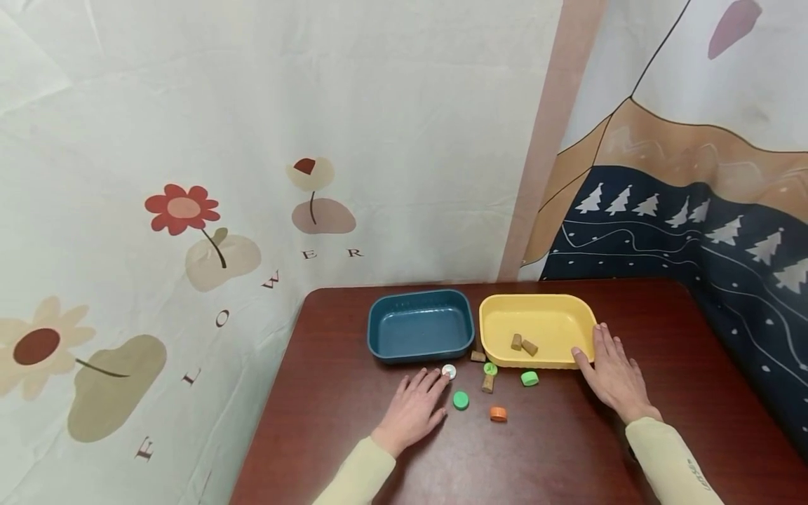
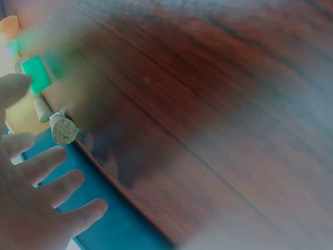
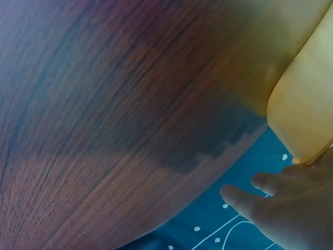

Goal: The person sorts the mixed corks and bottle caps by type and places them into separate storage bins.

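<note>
Head view, lower centre of the frame: the left hand (image 1: 413, 407) lies flat on the dark wooden table (image 1: 555, 456), fingers straight and slightly spread, the fingertips touching a white bottle cap (image 1: 449, 371) just in front of the blue tray (image 1: 421, 326). The right hand (image 1: 614, 375) also lies flat, fingers straight and close together, its thumb side touching the right end of the yellow tray (image 1: 587, 315); it holds nothing.

The yellow tray holds two corks (image 1: 523, 344). Between the hands lie the loose pieces: a cork (image 1: 477, 356) at the gap between the trays, a second cork (image 1: 488, 383) with a small green cap (image 1: 490, 368) just above it, a green cap (image 1: 461, 400), another green cap (image 1: 529, 378) near the yellow tray, and an orange cap (image 1: 499, 414) lowest in the frame. The blue tray appears empty.

Technique, as a judgement: the white cap is low and smooth, so a thumb-and-forefinger pinch at its rim would serve better than flat fingers, which may merely slide it toward the tray wall; the resting right hand can steady the yellow tray.

Legible writing: the letters "FLOWER" run along the floral wall hanging (image 1: 189, 210) at the left. Small lettering on the right sleeve (image 1: 672, 463) is too small to read.
</note>
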The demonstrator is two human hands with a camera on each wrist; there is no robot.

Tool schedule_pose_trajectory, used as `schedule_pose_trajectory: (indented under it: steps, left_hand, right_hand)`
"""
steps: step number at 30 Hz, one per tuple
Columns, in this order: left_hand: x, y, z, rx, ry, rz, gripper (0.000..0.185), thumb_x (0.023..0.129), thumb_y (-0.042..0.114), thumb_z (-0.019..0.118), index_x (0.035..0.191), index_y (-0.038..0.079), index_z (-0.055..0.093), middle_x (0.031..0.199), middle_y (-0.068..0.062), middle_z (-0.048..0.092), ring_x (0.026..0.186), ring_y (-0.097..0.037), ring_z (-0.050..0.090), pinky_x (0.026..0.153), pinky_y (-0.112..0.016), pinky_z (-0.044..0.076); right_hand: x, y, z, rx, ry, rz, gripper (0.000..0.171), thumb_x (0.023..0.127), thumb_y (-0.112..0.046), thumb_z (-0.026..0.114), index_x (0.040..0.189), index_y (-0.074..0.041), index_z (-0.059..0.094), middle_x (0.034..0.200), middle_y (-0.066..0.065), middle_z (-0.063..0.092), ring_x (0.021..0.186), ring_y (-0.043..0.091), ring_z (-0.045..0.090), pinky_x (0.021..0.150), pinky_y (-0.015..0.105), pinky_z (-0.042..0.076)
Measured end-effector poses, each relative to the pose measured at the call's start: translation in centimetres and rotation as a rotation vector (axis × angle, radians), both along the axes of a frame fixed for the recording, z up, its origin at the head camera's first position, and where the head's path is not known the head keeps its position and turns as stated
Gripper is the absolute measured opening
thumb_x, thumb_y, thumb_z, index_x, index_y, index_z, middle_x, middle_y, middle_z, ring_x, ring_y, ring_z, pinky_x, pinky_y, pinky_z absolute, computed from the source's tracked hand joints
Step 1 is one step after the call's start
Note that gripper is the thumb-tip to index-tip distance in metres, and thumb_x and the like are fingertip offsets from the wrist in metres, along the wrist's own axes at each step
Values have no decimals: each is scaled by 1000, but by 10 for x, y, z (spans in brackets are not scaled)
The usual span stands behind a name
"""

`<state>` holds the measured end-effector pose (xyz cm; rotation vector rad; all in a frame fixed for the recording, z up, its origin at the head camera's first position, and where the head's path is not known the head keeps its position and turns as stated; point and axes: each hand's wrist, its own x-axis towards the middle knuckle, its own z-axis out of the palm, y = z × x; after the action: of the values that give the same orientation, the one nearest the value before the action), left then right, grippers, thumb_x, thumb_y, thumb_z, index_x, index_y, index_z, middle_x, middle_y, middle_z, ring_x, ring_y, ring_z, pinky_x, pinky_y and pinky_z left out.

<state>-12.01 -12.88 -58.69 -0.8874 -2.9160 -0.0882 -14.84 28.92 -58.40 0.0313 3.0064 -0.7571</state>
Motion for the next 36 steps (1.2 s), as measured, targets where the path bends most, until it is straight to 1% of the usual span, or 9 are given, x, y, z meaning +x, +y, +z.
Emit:
schedule_pose_trajectory:
  steps: [4, 7, 12, 15, 19, 22, 26, 31, 36]
  left_hand:
    - [-2, 3, -2, -17, 19, -17, 52, 96, 29, 73, 145, 22, 58, 140, -4, 63, 131, -30, 58, 102, -59, 48]
    - [-2, 4, -3, -37, 39, -25, 44, 97, 22, 70, 140, 24, 62, 136, -2, 65, 129, -29, 59, 103, -60, 47]
    - [-3, 5, -4, -43, 103, -29, 35, 97, 16, 69, 130, 27, 70, 126, 2, 71, 123, -26, 63, 103, -64, 44]
    - [-4, 4, -4, -17, 132, -38, 31, 94, 15, 71, 123, 26, 73, 117, 4, 74, 118, -25, 64, 103, -65, 44]
    - [-4, 6, -2, -3, 120, -32, 23, 92, 18, 76, 114, 26, 72, 106, 6, 72, 113, -22, 66, 105, -65, 43]
    - [-4, 7, -1, -2, 108, -16, 32, 89, 25, 81, 119, 25, 71, 105, 4, 70, 111, -21, 66, 105, -63, 44]
    - [-5, 10, -2, -29, 115, 3, 50, 85, 36, 85, 130, 22, 68, 109, 1, 70, 110, -22, 67, 104, -61, 46]
    - [-6, 12, -3, -76, 110, 14, 42, 87, 37, 84, 123, 20, 71, 111, 0, 71, 111, -22, 67, 104, -58, 47]
    - [-6, 12, -3, -68, 121, 0, 26, 88, 32, 83, 109, 19, 74, 109, 2, 71, 110, -21, 67, 104, -56, 48]
  right_hand:
    - [1, -1, 0, 1, 0, -2, 92, 107, -62, 29, 163, 4, -1, 168, 31, 1, 148, 60, 11, 107, 81, 15]
    - [0, -2, -1, 5, 0, -5, 92, 107, -62, 29, 163, 5, 0, 168, 31, 2, 148, 60, 12, 107, 81, 16]
    - [0, -3, -1, 9, -2, -9, 92, 107, -63, 29, 163, 4, 0, 168, 31, 2, 149, 59, 12, 107, 81, 16]
    - [0, -3, -1, 5, -5, -10, 92, 107, -62, 29, 163, 4, -1, 168, 30, 0, 149, 59, 12, 107, 81, 15]
    - [-1, -2, -1, 2, -4, -13, 92, 107, -62, 30, 163, 4, -1, 168, 31, 0, 148, 59, 12, 107, 81, 15]
    - [-1, -2, -1, 2, -3, -15, 92, 107, -62, 29, 163, 4, -2, 168, 31, 1, 148, 60, 12, 107, 81, 16]
    - [0, -2, -1, 1, -3, -18, 92, 107, -63, 29, 163, 4, -2, 168, 31, 1, 148, 60, 12, 107, 82, 16]
    - [-1, -3, -1, 1, 3, -18, 92, 107, -63, 29, 163, 4, -1, 168, 31, 2, 148, 60, 13, 107, 82, 16]
    - [0, -2, 1, 1, 4, -15, 92, 107, -62, 29, 163, 5, 0, 168, 32, 2, 147, 61, 14, 106, 82, 18]
